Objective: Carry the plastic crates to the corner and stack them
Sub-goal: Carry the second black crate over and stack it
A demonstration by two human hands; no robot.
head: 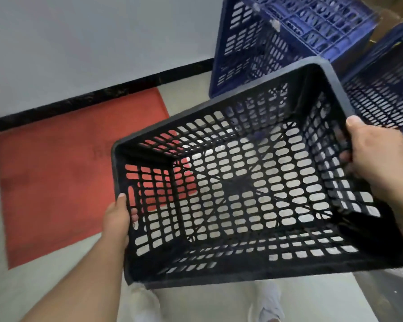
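Note:
A black perforated plastic crate (237, 268) hangs in the air in front of me, open side up and empty. My left hand (116, 219) grips its left short wall, thumb on the rim and fingers through the handle slot. My right hand (377, 159) grips the right short wall the same way, thumb over the rim. Beyond it a blue crate (247, 49) stands against the wall with another blue crate turned upside down on top. A further blue crate (386, 89) stands to the right, partly behind the black one.
A red mat (56, 173) lies on the pale floor along the white wall (91, 38) with its black skirting (102, 94). My legs in light trousers (144, 303) show below the crate. A brown cardboard edge (386, 26) shows at the top right.

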